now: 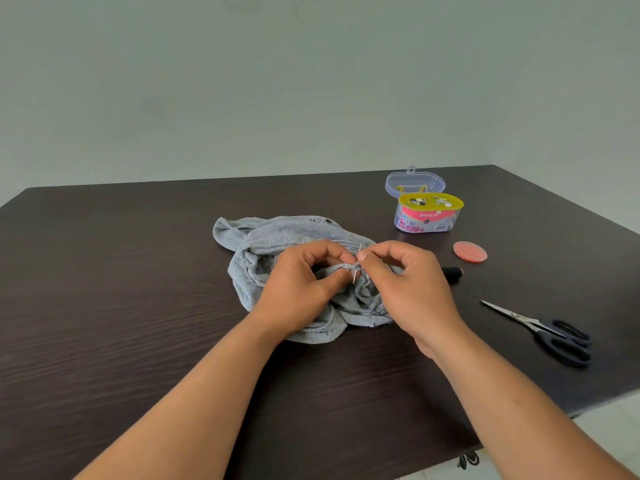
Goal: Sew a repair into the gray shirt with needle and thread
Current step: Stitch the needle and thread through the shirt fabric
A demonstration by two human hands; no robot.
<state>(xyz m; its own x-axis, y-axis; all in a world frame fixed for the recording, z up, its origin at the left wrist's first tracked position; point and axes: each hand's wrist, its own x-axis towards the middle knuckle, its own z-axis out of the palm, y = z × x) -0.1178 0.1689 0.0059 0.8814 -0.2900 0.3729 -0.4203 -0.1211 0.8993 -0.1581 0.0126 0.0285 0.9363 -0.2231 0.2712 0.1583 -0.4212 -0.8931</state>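
Observation:
A crumpled gray shirt (277,237) lies in the middle of the dark wooden table (121,271). My left hand (301,289) pinches a raised fold of the shirt between thumb and fingers. My right hand (412,285) pinches the upper end of a thin silver needle (356,268), which stands nearly upright and passes through the fold's edge. A dark thread (367,304) trails from the fold down across the fabric.
An open sewing kit box (427,214) with its clear lid stands at the back right. A round pink disc (470,252) and a black thread spool (452,273) lie right of my right hand. Black-handled scissors (543,329) rest near the table's right edge.

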